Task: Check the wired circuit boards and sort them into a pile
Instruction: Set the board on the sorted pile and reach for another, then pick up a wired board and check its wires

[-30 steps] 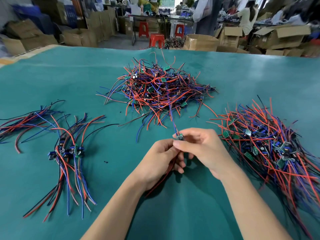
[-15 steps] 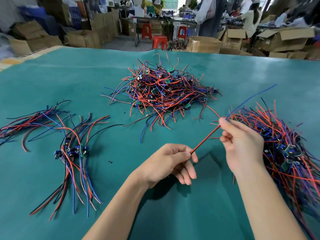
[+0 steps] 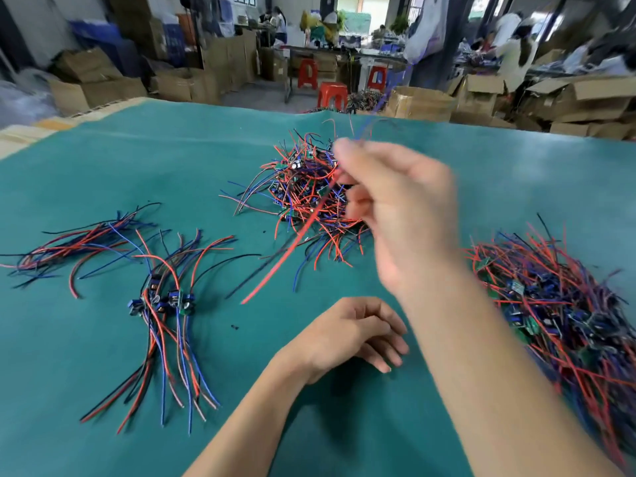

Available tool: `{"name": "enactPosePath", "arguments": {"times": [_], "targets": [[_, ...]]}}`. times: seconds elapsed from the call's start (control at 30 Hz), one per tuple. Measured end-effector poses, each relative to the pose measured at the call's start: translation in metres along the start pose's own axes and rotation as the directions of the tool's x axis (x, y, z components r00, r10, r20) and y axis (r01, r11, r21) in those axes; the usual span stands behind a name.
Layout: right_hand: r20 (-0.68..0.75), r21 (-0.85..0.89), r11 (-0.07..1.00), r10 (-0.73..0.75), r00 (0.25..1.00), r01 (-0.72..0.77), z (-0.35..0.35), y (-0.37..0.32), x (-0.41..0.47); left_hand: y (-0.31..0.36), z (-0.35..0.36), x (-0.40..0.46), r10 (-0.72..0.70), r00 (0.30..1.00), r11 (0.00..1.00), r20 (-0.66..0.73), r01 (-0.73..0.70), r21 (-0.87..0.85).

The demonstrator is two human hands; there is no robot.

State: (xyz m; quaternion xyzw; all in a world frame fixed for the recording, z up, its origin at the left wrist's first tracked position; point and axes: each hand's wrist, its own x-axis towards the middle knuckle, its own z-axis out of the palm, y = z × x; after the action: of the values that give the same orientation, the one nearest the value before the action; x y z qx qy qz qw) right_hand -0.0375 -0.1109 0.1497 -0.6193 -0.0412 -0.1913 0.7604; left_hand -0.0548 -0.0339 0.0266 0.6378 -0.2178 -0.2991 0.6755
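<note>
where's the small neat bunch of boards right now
In the head view the neat bunch of boards lies on the green table, left of the left hand, near the loose wires.

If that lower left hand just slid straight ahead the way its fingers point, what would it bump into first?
Probably the person's own right forearm, which crosses just beyond the left hand; its fingers point right along the teal table cloth. Depth is unclear.

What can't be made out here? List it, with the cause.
Head view only:
- Right hand: motion-blurred; its grip on the red wire is unclear, and no board shows there.
- Left hand: palm faces down, so its underside is hidden.
- Right pile: cut off by the frame edge.
</note>
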Motion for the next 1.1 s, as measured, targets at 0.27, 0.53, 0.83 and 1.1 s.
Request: {"name": "enactPosePath", "arguments": {"times": [0.27, 0.53, 0.83, 1.1], "targets": [[0.353, -0.810, 0.568, 0.276, 0.894, 0.145, 0.091, 0.084, 0.012, -0.009, -0.008, -0.006, 0.096, 0.994, 0.977, -0.057, -0.083, 0.196], [0.248, -0.968, 0.076, 0.182, 0.952, 0.237, 0.032, 0.117, 0.096, -0.004, -0.003, 0.007, 0.010, 1.000, 0.999, -0.003, -0.010, 0.044], [0.178, -0.972, 0.188, 0.207, 0.962, 0.140, 0.040, 0.129, 0.106, -0.001, 0.000, 0.003, 0.013, 1.000, 1.000, 0.027, -0.012, -0.023], [0.165, -0.951, 0.303, 0.307, 0.937, 0.068, 0.019, 0.121, 0.109, -0.003, -0.002, 0.006, -0.030, 0.999, 0.998, 0.013, 0.030, -0.052]]}}
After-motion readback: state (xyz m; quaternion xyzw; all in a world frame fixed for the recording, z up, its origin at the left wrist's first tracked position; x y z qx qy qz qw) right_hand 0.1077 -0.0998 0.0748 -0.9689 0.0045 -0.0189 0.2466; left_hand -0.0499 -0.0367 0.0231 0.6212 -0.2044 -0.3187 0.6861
